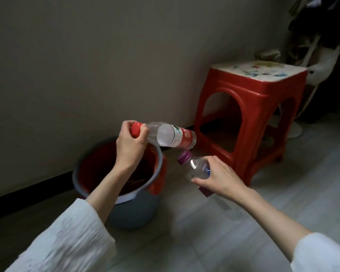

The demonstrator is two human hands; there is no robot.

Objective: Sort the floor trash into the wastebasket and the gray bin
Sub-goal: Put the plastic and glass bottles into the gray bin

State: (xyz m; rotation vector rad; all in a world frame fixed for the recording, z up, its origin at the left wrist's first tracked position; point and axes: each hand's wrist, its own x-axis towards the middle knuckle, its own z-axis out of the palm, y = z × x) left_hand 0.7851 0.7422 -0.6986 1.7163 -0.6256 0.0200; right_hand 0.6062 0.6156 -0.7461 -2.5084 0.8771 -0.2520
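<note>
My left hand [131, 146] grips the neck of a clear plastic bottle with a red cap and red label [173, 136], held sideways above the far rim of the gray bin [137, 209]. A red bag lines the bin, which stands on the floor by the wall. To the right of the bin, my right hand [218, 178] holds a smaller clear bottle with a purple cap [196, 166], tilted, cap pointing up-left. My fingers hide that bottle's lower part.
A red plastic stool [249, 118] with a pale printed top stands against the wall to the right of the bin. Hanging dark clothes [322, 36] and a white fan base [294, 130] are at the far right. Light wood-look floor [194, 232] lies in front.
</note>
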